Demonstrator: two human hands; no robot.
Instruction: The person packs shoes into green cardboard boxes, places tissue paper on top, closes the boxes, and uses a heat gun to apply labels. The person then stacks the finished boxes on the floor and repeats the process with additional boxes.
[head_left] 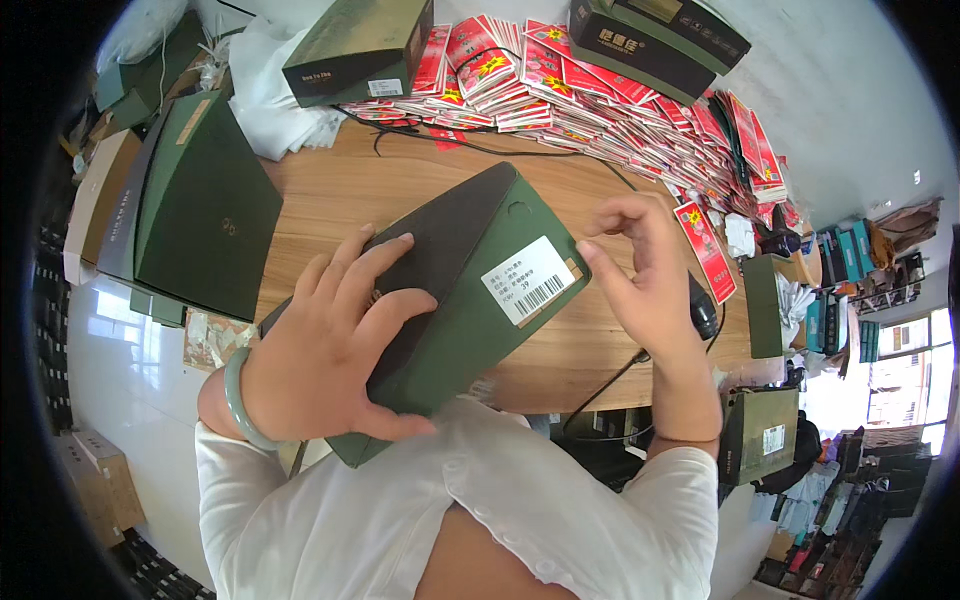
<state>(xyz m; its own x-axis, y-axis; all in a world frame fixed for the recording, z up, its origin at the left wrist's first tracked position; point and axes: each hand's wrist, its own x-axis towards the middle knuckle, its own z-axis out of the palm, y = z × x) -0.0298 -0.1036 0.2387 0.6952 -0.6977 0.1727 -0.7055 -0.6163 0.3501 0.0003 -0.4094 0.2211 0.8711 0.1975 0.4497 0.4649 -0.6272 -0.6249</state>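
Observation:
A green and dark shoebox [460,330] lies tilted across the near part of the wooden table, close against my body. On its green end sits a white barcode label [530,280], with a small tan patch beside it. My left hand [335,320], with a pale bangle on the wrist, holds the box, its fingers spread over the dark face and the thumb along the near green side. At the box's far right corner is my right hand [640,265]. Its fingers are half curled and apart from the thumb, whose tip is at the corner; I see nothing held in it.
A heap of red printed cards [600,95] covers the table's far side, with shoeboxes [365,50] on and beside it. More green boxes [205,195] stand at the left. A black cable [490,148] crosses the table; a black handheld device [703,305] lies right of my right hand.

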